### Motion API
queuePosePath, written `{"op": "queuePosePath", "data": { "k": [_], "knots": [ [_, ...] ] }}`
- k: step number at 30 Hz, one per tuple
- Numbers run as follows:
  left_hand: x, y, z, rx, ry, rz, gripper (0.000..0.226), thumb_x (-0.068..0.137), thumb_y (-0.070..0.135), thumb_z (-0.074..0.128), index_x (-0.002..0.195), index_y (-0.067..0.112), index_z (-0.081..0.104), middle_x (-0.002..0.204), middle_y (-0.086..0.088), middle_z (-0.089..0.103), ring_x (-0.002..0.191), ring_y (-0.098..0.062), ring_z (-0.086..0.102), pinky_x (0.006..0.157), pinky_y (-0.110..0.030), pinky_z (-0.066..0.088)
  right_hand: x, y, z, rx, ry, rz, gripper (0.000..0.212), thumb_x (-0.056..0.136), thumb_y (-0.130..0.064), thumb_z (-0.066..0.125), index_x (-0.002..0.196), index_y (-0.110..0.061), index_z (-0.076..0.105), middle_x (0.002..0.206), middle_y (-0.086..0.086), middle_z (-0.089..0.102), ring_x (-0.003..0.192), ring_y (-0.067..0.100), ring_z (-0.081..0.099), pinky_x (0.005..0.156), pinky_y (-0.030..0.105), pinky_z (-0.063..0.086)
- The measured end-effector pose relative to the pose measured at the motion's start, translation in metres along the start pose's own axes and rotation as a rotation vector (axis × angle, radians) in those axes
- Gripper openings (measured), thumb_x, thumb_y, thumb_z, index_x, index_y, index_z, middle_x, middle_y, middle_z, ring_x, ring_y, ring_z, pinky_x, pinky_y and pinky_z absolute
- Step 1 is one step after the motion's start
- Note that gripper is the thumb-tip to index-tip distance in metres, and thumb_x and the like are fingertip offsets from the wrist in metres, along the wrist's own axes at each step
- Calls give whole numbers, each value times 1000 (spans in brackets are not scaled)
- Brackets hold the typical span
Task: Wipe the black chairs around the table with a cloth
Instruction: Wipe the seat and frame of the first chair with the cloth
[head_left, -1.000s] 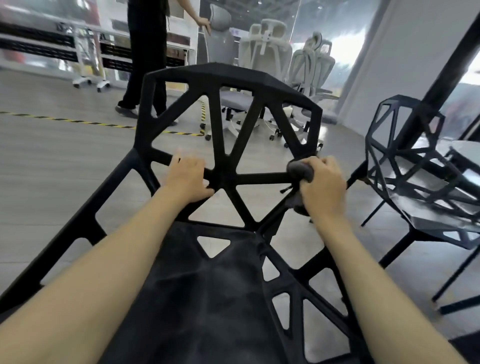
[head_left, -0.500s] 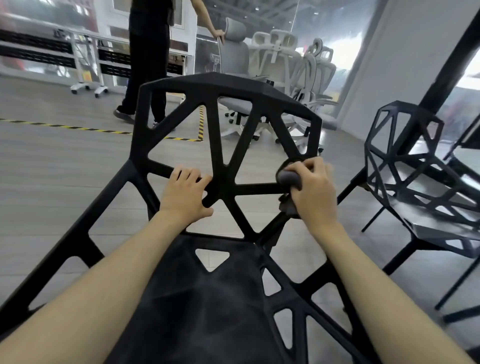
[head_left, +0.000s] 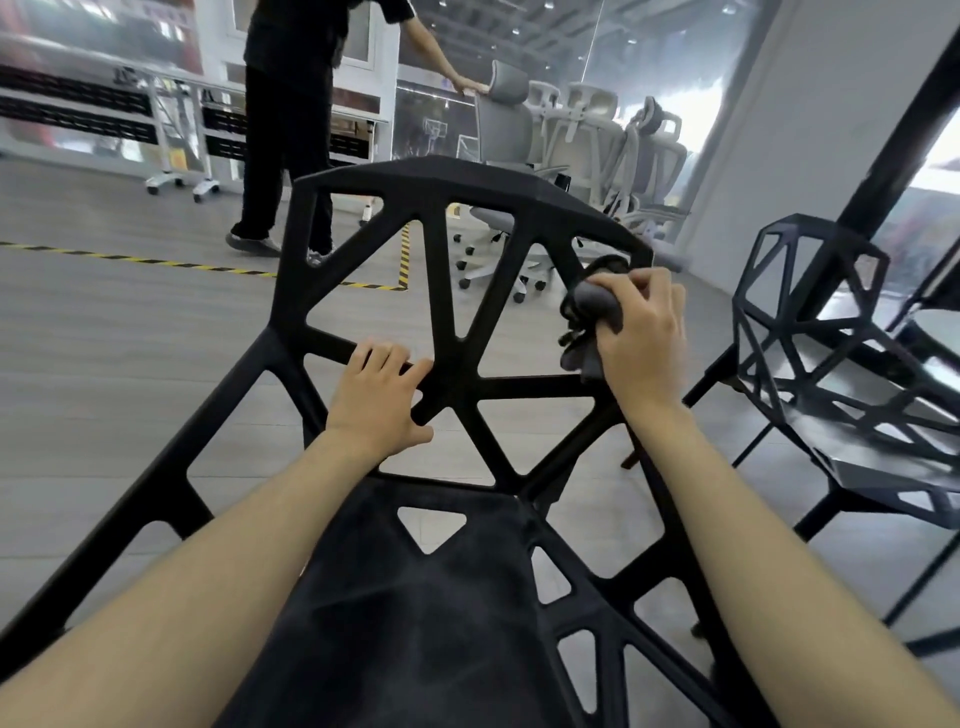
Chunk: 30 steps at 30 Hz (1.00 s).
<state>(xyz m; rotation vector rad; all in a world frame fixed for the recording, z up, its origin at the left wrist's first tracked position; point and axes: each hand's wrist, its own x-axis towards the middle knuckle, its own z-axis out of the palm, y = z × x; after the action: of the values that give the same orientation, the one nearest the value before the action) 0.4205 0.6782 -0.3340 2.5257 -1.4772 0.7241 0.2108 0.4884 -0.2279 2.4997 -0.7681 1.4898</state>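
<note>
Wiping stage: judged to be partway through the backrest of the near chair, on its right-hand struts.
Near chair: black angular lattice chair of moulded struts with a dusty solid seat (head_left: 447, 374), directly ahead of the person; seat nearest, backrest rising away and leaning far.
Left hand (head_left: 376, 397): fingers curled over a slanting strut left of the central hub, gripping it, apparently to steady the chair.
Right hand (head_left: 641, 338): closed round a bunched grey cloth (head_left: 592, 317), pressing it against the upper right strut of the backrest.
Key relation: the strut under the cloth runs from the backrest's top right corner down and nearer toward the seat; the right hand lies on it, the left hand well apart to the left.
Next move, as a guess: slide the cloth along that strut's length.
Second chair: matching black lattice chair (head_left: 810, 332) to the right, untouched, its seat facing right.
Far: person in black (head_left: 291, 104) touching a grey office chair (head_left: 501, 124).
</note>
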Motion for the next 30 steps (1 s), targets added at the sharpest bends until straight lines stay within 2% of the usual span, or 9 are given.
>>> {"op": "queuePosePath", "data": {
  "k": [3, 5, 10, 12, 16, 17, 20, 26, 30],
  "knots": [
    [0, 0, -3, -6, -24, 3, 81, 75, 67, 67, 142, 26, 48, 139, -4, 48, 137, -29, 39, 124, -45, 17, -40, 23, -19, -37, -109, -13, 34, 89, -4, 67, 116, -23, 69, 119, 6, 49, 111, 25, 46, 79, 30, 46],
    [0, 1, -7, -10, -46, 6, 83, 76, 69, 65, 145, 27, 44, 142, -4, 45, 139, -29, 36, 124, -45, 15, -35, 23, -22, -2, -127, -7, 33, 87, -1, 66, 114, -21, 70, 117, 6, 50, 110, 26, 47, 82, 33, 49],
    [1, 4, -9, -14, -67, -11, 85, 76, 69, 66, 147, 28, 43, 144, -4, 43, 141, -28, 33, 124, -44, 14, 61, -13, -9, 183, 96, 11, 41, 89, 2, 56, 121, -20, 68, 121, 9, 57, 118, 27, 52, 101, 33, 44],
    [1, 4, -9, -23, -62, -8, 85, 75, 68, 67, 147, 28, 44, 144, -3, 44, 142, -28, 33, 125, -44, 14, 94, -21, 1, 143, 80, -60, 42, 91, 3, 52, 124, -17, 67, 126, 8, 60, 123, 26, 53, 106, 31, 42],
    [2, 3, -8, -26, -51, -5, 85, 75, 67, 67, 147, 28, 46, 141, -3, 46, 140, -28, 35, 123, -44, 17, 81, 3, 0, 130, 48, -12, 48, 92, 8, 48, 132, -12, 64, 144, 7, 58, 139, 26, 48, 114, 5, 21],
    [1, 3, -7, -28, -43, -6, 85, 74, 67, 68, 147, 28, 46, 141, -3, 47, 139, -28, 36, 123, -44, 18, 66, 9, -3, 137, 33, -19, 51, 91, 10, 48, 134, -12, 64, 149, 8, 55, 145, 26, 43, 118, 9, 18],
    [0, 2, -4, -29, -19, -8, 85, 72, 66, 71, 144, 25, 51, 139, -5, 50, 136, -30, 40, 121, -44, 20, 21, 23, -6, 129, -69, -69, 51, 91, 11, 50, 133, -13, 67, 157, 7, 48, 154, 26, 32, 126, 35, 26],
    [1, 4, -2, -22, -35, -22, 88, 71, 67, 73, 145, 23, 51, 142, -8, 50, 140, -32, 38, 122, -46, 17, -36, 25, -15, 268, -113, 128, 65, 87, 17, 51, 142, -15, 61, 161, 5, 42, 153, 20, 32, 125, 21, 19],
    [5, 5, -16, 9, -183, -25, 92, 75, 69, 69, 151, 25, 41, 155, -9, 40, 147, -32, 29, 124, -47, 12, -74, 25, -31, 298, -300, 180, 65, 85, 20, 52, 138, -15, 65, 161, 2, 43, 154, 19, 31, 125, 20, 18]
  ]
}}
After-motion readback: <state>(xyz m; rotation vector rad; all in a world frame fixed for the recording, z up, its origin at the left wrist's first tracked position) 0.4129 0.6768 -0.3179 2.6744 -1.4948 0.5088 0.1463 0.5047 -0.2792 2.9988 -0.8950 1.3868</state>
